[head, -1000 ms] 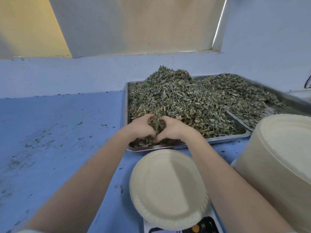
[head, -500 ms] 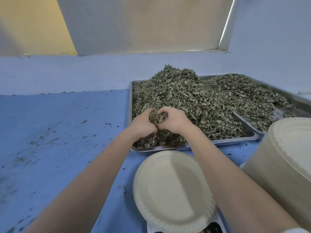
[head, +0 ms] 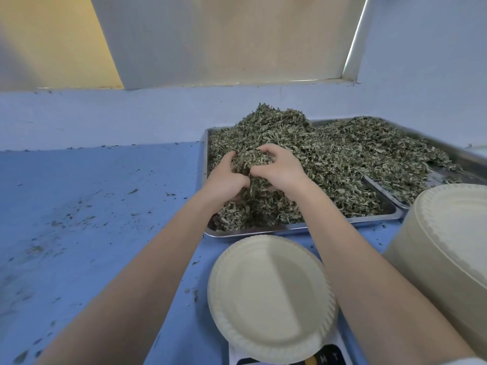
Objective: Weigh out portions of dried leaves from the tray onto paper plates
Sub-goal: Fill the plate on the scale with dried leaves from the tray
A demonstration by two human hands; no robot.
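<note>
A steel tray (head: 295, 228) heaped with dried green leaves (head: 329, 164) sits on the blue table. My left hand (head: 224, 177) and my right hand (head: 282, 169) are cupped together over the tray's near left part, fingers curled round a clump of leaves (head: 253, 162) held between them. An empty cream paper plate (head: 271, 296) rests on a scale (head: 326, 358) just in front of the tray, below my forearms.
A tall stack of paper plates (head: 448, 248) stands at the right. A second tray (head: 469, 159) with leaves overlaps the first at the back right. Leaf crumbs are scattered on the blue table (head: 79, 219) to the left. A wall runs behind.
Both hands have gathered a bigger clump and lifted it higher above the pile in the tray. The view has shifted slightly.
</note>
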